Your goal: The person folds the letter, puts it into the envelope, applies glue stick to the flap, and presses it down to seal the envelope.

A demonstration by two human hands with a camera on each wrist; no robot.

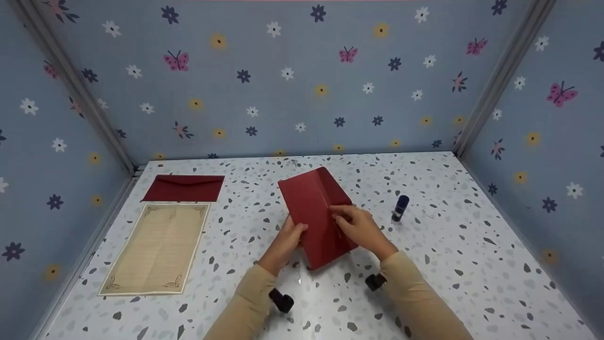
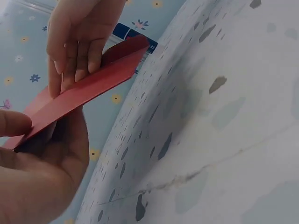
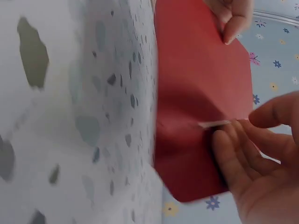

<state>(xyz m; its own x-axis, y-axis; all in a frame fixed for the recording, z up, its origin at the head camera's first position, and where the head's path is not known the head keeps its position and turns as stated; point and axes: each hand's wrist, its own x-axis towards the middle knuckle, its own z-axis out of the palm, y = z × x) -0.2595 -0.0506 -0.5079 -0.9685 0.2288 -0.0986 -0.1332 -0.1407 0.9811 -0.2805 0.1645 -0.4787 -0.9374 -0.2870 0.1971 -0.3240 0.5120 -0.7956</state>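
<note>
A red envelope (image 1: 306, 208) is tilted above the table, its flap (image 1: 337, 189) folded out on the right. My left hand (image 1: 286, 238) grips its lower left edge, thumb on the front and fingers behind. The fingers of my right hand (image 1: 356, 226) touch the envelope near the flap fold, beside a thin pale edge (image 3: 215, 123). In the right wrist view these fingers look mostly straight, with the thumb a little apart. The left wrist view shows the envelope (image 2: 93, 86) edge-on between both hands. To the right stands a glue stick (image 1: 400, 208) with a dark blue cap.
At the back left lies another red envelope (image 1: 184, 188), its flap side up. Just in front of it is a cream sheet (image 1: 153, 248) with lines and ornate corners. Flower-patterned panels (image 1: 302, 85) wall in the speckled white table (image 1: 472, 283) at the back and sides.
</note>
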